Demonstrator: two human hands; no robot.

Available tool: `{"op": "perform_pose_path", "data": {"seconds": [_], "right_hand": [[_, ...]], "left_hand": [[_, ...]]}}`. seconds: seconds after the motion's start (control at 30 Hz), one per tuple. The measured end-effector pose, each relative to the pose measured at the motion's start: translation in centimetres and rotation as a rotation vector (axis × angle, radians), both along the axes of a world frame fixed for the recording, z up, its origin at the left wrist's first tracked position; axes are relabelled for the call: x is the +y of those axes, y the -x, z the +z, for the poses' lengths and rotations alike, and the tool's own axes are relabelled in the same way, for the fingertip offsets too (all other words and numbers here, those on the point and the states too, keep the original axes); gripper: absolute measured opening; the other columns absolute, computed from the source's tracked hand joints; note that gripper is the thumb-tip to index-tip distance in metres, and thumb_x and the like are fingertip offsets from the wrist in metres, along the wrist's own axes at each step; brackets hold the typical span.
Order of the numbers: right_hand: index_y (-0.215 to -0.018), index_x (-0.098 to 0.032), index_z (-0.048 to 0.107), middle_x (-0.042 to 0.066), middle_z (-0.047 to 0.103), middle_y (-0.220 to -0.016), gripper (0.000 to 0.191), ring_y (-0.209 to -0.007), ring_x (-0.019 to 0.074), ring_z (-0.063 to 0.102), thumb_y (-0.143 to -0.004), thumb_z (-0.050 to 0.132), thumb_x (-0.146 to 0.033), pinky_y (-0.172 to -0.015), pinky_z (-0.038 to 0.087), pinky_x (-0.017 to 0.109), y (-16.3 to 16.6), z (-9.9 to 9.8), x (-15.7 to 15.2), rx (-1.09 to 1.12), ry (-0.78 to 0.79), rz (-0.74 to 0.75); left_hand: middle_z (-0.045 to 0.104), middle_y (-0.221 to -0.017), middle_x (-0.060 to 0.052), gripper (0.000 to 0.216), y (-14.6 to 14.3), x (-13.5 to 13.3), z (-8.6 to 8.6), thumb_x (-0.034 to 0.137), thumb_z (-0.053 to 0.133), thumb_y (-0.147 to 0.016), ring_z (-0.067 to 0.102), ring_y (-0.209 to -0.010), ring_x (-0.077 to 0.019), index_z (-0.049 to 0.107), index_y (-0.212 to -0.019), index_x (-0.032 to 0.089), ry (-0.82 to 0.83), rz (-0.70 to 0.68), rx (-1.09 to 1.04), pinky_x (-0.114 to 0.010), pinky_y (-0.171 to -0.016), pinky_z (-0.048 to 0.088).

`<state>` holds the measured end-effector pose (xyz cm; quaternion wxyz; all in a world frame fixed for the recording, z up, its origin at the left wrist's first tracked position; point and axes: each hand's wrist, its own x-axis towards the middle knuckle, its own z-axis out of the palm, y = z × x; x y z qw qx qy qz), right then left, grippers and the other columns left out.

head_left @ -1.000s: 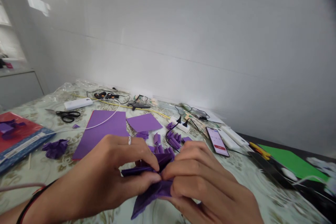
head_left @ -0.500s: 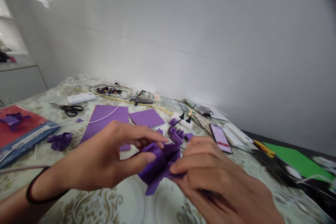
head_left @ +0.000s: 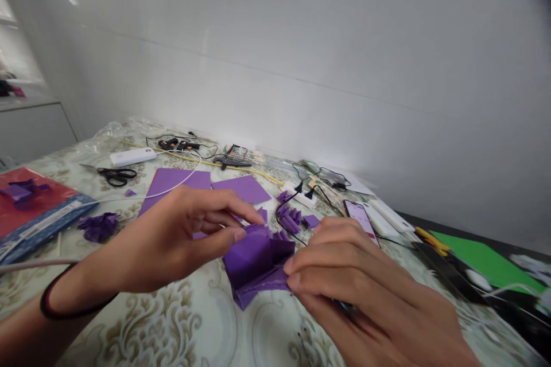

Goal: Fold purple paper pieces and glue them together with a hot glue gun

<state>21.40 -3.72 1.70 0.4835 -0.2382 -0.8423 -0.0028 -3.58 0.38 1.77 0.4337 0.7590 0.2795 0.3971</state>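
A folded purple paper piece (head_left: 256, 264) is held low over the patterned tablecloth (head_left: 172, 327), between both hands. My left hand (head_left: 172, 241) pinches its upper left edge with thumb and forefinger. My right hand (head_left: 365, 292) grips its right edge, fingers pressed together. The paper is partly unfolded, showing creases and a pocket shape. Several small folded purple pieces (head_left: 289, 219) lie just beyond it.
Two flat purple sheets (head_left: 172, 183) lie behind my left hand, with black scissors (head_left: 115, 175) and a white box (head_left: 132, 156) farther back. A phone (head_left: 360, 219), cables and a power strip (head_left: 301, 198) sit at right. A red and blue packet (head_left: 34, 206) lies at left, green sheet (head_left: 482, 261) far right.
The paper has been opened out from a tight flat fold into a wider creased shape. Both hands moved slightly apart and to the right.
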Motion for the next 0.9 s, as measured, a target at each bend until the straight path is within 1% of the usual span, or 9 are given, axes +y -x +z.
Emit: {"op": "perform_pose_path", "data": {"seconds": [0.2,0.27,0.33,0.4,0.5,0.63,0.73,0.83,0.9], "right_hand": [[-0.092,-0.021,0.066,-0.002,0.075,-0.088,0.024,-0.082,0.0137,0.068,-0.095,0.067,0.002,-0.088,0.054,0.038,-0.5,0.6,0.1,-0.099,0.076,0.028],[-0.092,-0.022,0.066,-0.003,0.075,-0.089,0.015,-0.085,0.0142,0.070,-0.102,0.074,-0.015,-0.094,0.054,0.037,-0.8,0.5,0.2,-0.165,0.168,0.061],[-0.091,-0.023,0.067,-0.004,0.077,-0.092,0.023,-0.088,0.0141,0.073,-0.103,0.077,-0.040,-0.099,0.053,0.035,-1.1,-0.2,0.3,-0.216,0.289,0.093],[-0.091,-0.025,0.068,-0.005,0.078,-0.093,0.032,-0.088,0.0135,0.074,-0.105,0.069,-0.054,-0.093,0.055,0.031,-1.5,-1.3,0.3,-0.258,0.407,0.095],[-0.087,-0.025,0.064,-0.005,0.074,-0.085,0.027,-0.077,0.0135,0.072,-0.109,0.066,-0.041,-0.073,0.054,0.027,-1.8,-3.6,0.1,-0.266,0.534,-0.052],[-0.092,-0.026,0.059,-0.006,0.069,-0.083,0.029,-0.073,0.0153,0.069,-0.088,0.087,-0.022,-0.070,0.055,0.027,-1.2,-6.0,-0.3,-0.166,0.621,-0.267],[-0.110,-0.026,0.066,-0.003,0.075,-0.095,0.034,-0.085,0.0180,0.073,-0.086,0.088,-0.018,-0.079,0.058,0.029,-0.1,-6.8,0.1,-0.162,0.647,-0.179],[-0.101,-0.024,0.069,0.001,0.075,-0.095,0.008,-0.086,0.0189,0.073,-0.098,0.073,-0.018,-0.078,0.059,0.030,0.7,-7.5,0.7,-0.163,0.587,-0.041],[-0.098,-0.023,0.070,0.001,0.074,-0.089,0.009,-0.081,0.0189,0.072,-0.101,0.066,-0.015,-0.074,0.059,0.030,0.9,-7.9,1.0,-0.145,0.516,-0.028]], "left_hand": [[0.086,-0.105,0.001,0.016,-0.3,0.2,0.3,0.021,0.072,-0.098,0.084,-0.095,-0.0167,0.079,-0.110,0.027,-0.104,0.122,-0.001,-0.021,-0.086,0.067],[0.086,-0.105,0.002,0.017,-0.5,0.1,0.3,0.019,0.072,-0.097,0.084,-0.094,-0.0163,0.079,-0.110,0.027,-0.233,0.182,0.042,-0.022,-0.088,0.067],[0.086,-0.102,0.003,0.020,-0.8,0.0,-0.1,0.014,0.072,-0.096,0.083,-0.089,-0.0139,0.079,-0.111,0.026,-0.386,0.221,0.108,-0.021,-0.084,0.066],[0.086,-0.101,0.002,0.022,-1.0,-0.2,-1.1,0.009,0.070,-0.097,0.082,-0.083,-0.0120,0.077,-0.113,0.023,-0.519,0.217,0.172,-0.020,-0.078,0.064],[0.085,-0.104,-0.002,0.022,-1.0,-0.5,-3.4,0.007,0.063,-0.102,0.082,-0.086,-0.0132,0.072,-0.119,0.019,-0.610,0.126,0.227,-0.020,-0.078,0.063],[0.084,-0.111,-0.005,0.019,-0.9,-1.3,-6.0,0.006,0.061,-0.105,0.083,-0.098,-0.0147,0.068,-0.118,0.019,-0.639,0.073,0.222,-0.020,-0.090,0.064],[0.082,-0.110,-0.005,0.015,-1.0,-1.6,-6.7,0.008,0.064,-0.105,0.081,-0.103,-0.0126,0.066,-0.116,0.018,-0.657,0.065,0.170,-0.017,-0.097,0.061],[0.080,-0.113,-0.006,0.016,-1.1,-1.7,-6.5,0.010,0.067,-0.105,0.078,-0.106,-0.0116,0.064,-0.119,0.018,-0.652,0.034,0.125,-0.016,-0.101,0.060],[0.077,-0.120,-0.007,0.025,-0.9,-1.8,-6.3,0.018,0.075,-0.103,0.076,-0.114,-0.0144,0.063,-0.125,0.019,-0.617,0.074,0.129,-0.020,-0.104,0.059]]}}
